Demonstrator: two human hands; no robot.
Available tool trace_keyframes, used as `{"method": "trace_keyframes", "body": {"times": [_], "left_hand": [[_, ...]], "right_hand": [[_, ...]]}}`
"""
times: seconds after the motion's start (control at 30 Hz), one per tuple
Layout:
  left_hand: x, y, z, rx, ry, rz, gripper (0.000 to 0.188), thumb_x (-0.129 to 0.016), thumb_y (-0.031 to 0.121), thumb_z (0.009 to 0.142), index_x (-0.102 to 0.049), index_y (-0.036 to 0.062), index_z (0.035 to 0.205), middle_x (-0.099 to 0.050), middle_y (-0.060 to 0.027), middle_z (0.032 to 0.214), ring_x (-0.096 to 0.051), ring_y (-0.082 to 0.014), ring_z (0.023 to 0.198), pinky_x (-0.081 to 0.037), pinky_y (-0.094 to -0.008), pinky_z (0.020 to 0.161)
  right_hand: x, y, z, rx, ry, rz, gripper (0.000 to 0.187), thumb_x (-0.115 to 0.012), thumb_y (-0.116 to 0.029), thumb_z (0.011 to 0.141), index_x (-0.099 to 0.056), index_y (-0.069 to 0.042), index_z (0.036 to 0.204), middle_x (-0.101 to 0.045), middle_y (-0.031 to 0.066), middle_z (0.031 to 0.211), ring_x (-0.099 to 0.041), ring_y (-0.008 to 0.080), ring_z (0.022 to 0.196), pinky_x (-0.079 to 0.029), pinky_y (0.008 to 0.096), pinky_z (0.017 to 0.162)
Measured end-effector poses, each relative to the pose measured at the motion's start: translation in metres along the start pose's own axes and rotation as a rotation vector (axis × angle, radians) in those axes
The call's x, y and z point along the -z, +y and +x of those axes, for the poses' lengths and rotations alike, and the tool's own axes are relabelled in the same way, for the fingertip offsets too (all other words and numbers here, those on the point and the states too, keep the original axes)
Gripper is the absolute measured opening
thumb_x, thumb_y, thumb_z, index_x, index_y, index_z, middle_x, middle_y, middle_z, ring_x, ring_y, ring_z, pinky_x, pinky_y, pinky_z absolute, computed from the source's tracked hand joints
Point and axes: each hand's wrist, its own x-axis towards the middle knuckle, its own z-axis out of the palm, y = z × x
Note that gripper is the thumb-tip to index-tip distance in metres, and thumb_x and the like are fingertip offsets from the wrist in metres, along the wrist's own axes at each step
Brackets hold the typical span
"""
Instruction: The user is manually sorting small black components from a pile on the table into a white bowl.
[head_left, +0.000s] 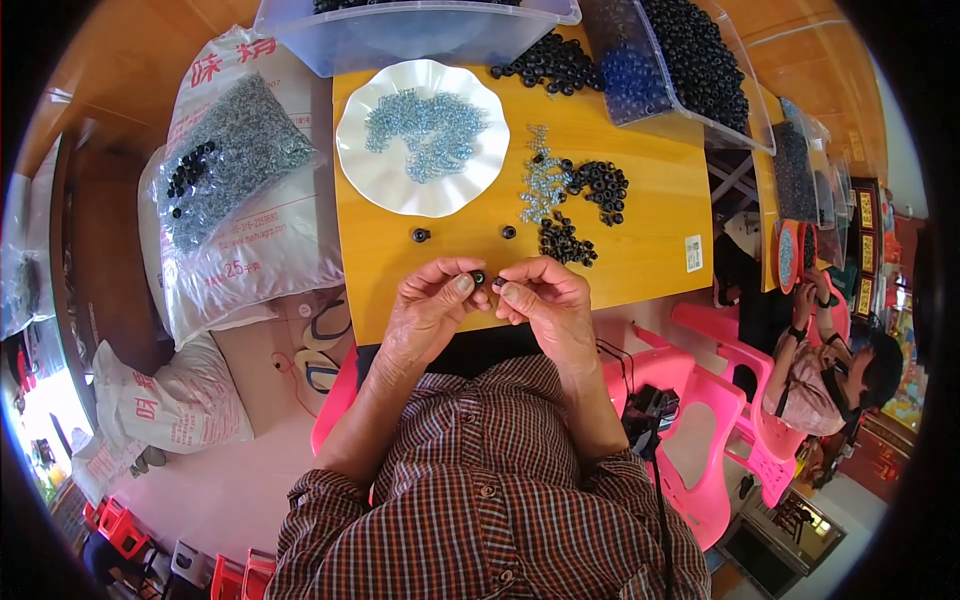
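1. Black pieces (478, 278), left to right: a small cluster in or on one clear bag (245, 135) (which, I cannot tell), two single ones on the yellow table (640, 260), one in the left hand, and three loose heaps (567, 242) toward the table's right side, too many to count.
2. Clear pieces, left to right: the bagful, one spread on a single white plate (425, 198) with a wavy rim, and one small heap (543, 185) touching the black ones.
3. Clear bins: two with black pieces, one (415, 45) beyond the plate, one (690, 125) farther right.
4. Left hand (440, 300): fingers curled, thumb and forefinger pinching one black piece over the table's near edge.
5. Right hand (545, 300): just beside it, thumb and fingertips pinched together on one small dark piece (499, 283), mostly covered.
6. Writing, left to right: red print on a lower white sack (190, 410); larger red characters, with smaller lines and numerals, on the big white sack (290, 235) under the bag; one white sticker (693, 253) at the table's right, its print too small to read.
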Motion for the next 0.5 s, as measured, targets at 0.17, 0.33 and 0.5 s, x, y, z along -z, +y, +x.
{"method": "trace_keyframes", "body": {"times": [0.17,0.33,0.5], "left_hand": [[-0.0029,-0.0004,-0.0001,-0.010,0.030,0.026,0.021,-0.055,0.007,0.092,-0.060,-0.0025,0.110,-0.064,-0.0108,0.092,-0.061,-0.0189,0.080,-0.050,-0.0319,0.077],[-0.0036,0.0005,-0.0003,-0.015,0.001,0.028,0.021,-0.055,0.005,0.092,-0.060,-0.0023,0.110,-0.064,-0.0098,0.093,-0.062,-0.0179,0.081,-0.051,-0.0313,0.078],[-0.0024,-0.0010,-0.0001,-0.018,-0.006,0.027,0.021,-0.055,0.004,0.091,-0.060,-0.0022,0.111,-0.065,-0.0092,0.094,-0.063,-0.0174,0.081,-0.051,-0.0306,0.079]], "right_hand": [[-0.0011,0.0017,0.0004,-0.020,0.007,0.005,0.012,-0.063,-0.003,0.087,-0.061,0.000,0.098,-0.064,0.0043,0.082,-0.061,0.0089,0.068,-0.048,0.0186,0.057],[-0.0052,-0.0005,0.0009,-0.008,-0.016,0.025,0.011,-0.062,-0.002,0.087,-0.060,0.000,0.098,-0.063,0.0031,0.081,-0.058,0.0074,0.068,-0.047,0.0184,0.058],[-0.0079,-0.0026,0.0017,0.006,-0.051,0.018,0.010,-0.062,-0.002,0.088,-0.060,0.000,0.098,-0.061,0.0024,0.080,-0.055,0.0065,0.068,-0.047,0.0185,0.061]]}}
